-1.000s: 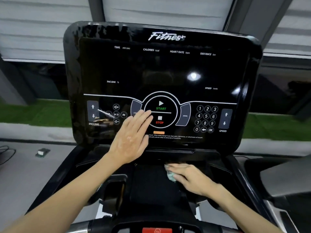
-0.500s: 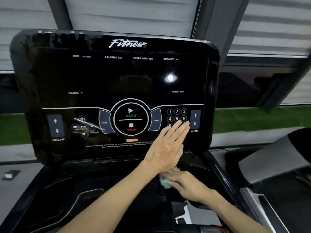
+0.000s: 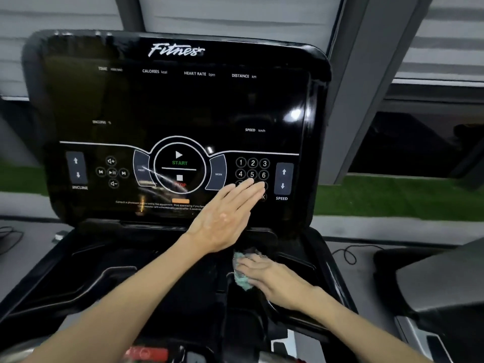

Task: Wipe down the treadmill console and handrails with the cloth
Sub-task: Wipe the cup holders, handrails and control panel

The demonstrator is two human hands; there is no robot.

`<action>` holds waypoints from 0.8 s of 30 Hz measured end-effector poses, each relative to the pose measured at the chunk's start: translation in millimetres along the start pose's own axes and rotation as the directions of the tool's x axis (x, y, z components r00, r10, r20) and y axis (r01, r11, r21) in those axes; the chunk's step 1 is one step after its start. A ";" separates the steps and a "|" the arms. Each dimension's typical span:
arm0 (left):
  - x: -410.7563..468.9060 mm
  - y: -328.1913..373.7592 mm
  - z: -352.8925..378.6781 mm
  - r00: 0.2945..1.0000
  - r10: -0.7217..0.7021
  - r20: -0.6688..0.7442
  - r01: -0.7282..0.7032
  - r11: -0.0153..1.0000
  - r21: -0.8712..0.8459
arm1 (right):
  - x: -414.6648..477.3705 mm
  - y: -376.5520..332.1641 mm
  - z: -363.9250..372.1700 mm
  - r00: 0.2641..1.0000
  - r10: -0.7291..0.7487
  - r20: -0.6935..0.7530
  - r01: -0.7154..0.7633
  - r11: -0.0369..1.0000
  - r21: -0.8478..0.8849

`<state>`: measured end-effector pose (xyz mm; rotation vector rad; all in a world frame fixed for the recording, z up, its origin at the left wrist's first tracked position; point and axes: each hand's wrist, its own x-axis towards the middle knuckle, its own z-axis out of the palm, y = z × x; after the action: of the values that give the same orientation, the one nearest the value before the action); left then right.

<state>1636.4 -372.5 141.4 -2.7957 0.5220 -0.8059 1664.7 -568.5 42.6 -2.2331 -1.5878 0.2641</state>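
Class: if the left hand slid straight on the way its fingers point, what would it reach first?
Probably the 6 key on the console, just beyond the fingertips of the left hand, then the speed arrows. Whether the palm touches the glass is unclear.

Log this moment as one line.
left hand: flat on keypad | right hand: presses cloth onto tray below console

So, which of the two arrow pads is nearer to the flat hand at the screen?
The SPEED pad, right of the number keys; the left hand's fingers end beside it. The INCLINE pad is far left.
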 end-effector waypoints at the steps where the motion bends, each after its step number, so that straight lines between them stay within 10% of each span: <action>1: -1.3 -4.4 -0.9 1.000 -0.002 0.007 0.002 1.000 0.023 | 14.9 -4.3 -0.3 1.000 -0.026 0.001 0.026 1.000 0.015; 13: -4.0 -3.7 -1.9 0.999 -0.015 0.031 0.014 0.999 0.033 | 40.0 -36.5 21.5 0.935 -0.344 0.082 0.334 0.935 0.119; 20: -1.5 -1.7 -5.0 0.997 -0.045 0.056 0.044 0.999 0.023 | 65.9 -17.9 -0.3 0.988 -0.153 0.005 0.152 0.982 0.112; 24: 8.7 8.8 -9.6 0.998 -0.060 0.006 0.060 0.998 -0.025 | 48.1 -36.5 9.7 0.959 -0.282 -0.002 0.280 0.950 0.140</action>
<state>1635.6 -384.7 151.2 -2.8483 0.4527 -0.8093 1646.0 -511.0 52.2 -1.8772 -1.8126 0.3045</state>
